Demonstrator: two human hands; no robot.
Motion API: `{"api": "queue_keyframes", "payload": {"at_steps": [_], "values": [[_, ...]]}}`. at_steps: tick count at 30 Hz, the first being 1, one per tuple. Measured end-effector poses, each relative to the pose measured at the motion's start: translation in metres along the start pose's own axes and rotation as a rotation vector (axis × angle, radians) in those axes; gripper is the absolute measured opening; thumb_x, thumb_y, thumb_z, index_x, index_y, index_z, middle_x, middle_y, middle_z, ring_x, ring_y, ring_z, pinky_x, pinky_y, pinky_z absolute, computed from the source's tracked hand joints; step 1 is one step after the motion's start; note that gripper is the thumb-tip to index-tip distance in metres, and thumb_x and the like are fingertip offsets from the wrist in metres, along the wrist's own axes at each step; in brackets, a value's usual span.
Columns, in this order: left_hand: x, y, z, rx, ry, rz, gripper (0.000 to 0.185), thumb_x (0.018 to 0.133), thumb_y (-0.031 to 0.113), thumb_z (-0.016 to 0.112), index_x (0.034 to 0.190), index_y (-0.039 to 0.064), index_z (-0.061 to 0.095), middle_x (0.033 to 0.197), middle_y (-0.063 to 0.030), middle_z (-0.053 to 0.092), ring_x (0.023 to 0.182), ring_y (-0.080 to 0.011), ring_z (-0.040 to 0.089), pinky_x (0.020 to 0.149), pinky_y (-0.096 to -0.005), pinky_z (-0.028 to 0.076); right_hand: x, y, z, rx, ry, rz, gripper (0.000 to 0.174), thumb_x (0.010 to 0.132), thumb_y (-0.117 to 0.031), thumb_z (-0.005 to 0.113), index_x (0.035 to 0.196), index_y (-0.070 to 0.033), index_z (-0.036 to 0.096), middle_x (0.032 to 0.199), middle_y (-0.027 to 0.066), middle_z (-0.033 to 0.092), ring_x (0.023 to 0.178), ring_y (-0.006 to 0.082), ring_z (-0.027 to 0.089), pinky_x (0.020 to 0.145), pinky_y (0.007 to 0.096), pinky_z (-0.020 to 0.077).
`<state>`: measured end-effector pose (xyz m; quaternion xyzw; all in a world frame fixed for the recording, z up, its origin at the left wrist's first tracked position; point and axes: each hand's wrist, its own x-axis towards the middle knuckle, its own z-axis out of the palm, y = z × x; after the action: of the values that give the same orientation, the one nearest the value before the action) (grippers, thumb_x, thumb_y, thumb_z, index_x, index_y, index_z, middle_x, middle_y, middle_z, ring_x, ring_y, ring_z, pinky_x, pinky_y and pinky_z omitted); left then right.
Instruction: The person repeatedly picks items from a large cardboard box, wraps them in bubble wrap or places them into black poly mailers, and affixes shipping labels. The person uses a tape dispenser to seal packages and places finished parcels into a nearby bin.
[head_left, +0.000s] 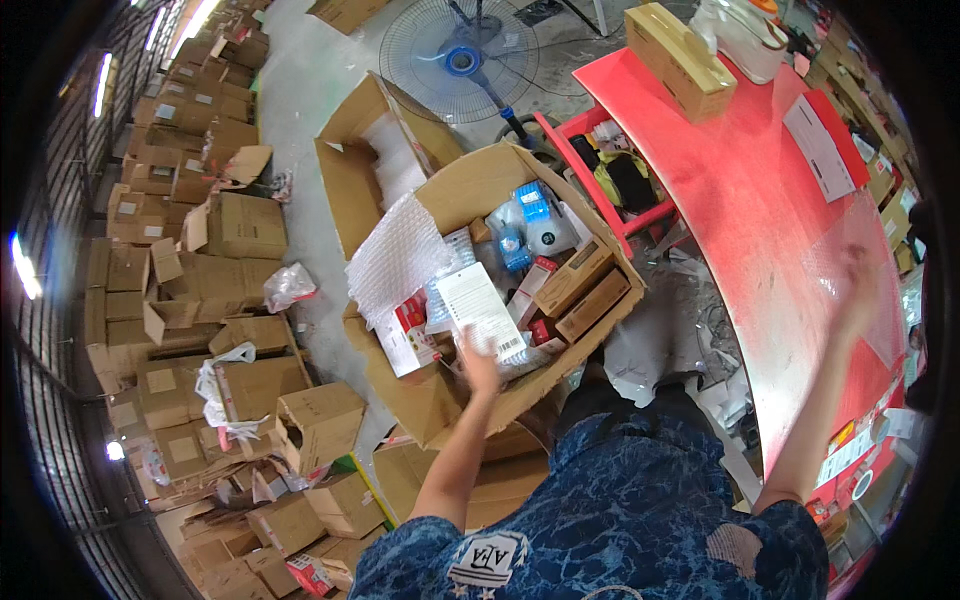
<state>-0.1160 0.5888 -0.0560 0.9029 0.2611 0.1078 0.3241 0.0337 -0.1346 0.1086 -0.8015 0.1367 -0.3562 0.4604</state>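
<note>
My left hand is at the lower edge of a flat white retail box bearing print and a barcode, fingers over its near corner. This box is above an open cardboard carton filled with mixed packaged goods. Inside are brown boxes, a blue-and-clear package, a red-and-white box and bubble-wrapped items. A bubble wrap sheet drapes over the carton's left side. Far to the right, my right hand, blurred, is over clear bubble wrap on the red tabletop; its grip is unclear.
Another open carton with bubble wrap stands behind the filled one, near a pedestal fan. A red drawer sticks out under the table. A long brown box lies on the tabletop. Stacked cartons line the left.
</note>
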Motion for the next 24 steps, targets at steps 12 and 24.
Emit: {"api": "queue_keyframes", "payload": {"at_steps": [12,24], "values": [[0.099,-0.107,-0.06,0.157,-0.026,0.195,0.034,0.098,0.008,0.076,0.131,0.005,0.069,0.139,-0.0159,0.068,0.133,-0.0383,0.061,0.112,-0.0505,0.046,-0.282,-0.076,0.63,-0.598,-1.424,-0.67,0.068,0.086,-0.032,0.091,0.149,-0.027,0.067,0.169,0.0151,0.048,0.15,0.0445,0.051,0.114,0.0596,0.0509],[0.087,-0.191,-0.09,0.357,0.186,-0.097,0.045,0.1,0.008,0.073,0.144,0.005,0.066,0.162,-0.0168,0.055,0.152,-0.0396,0.047,0.125,-0.0548,0.035,-0.33,0.01,0.72,-0.661,-1.311,-0.419,0.071,0.078,-0.018,0.09,0.145,-0.025,0.067,0.179,0.016,0.026,0.161,0.0516,0.031,0.118,0.0729,0.0445]]}}
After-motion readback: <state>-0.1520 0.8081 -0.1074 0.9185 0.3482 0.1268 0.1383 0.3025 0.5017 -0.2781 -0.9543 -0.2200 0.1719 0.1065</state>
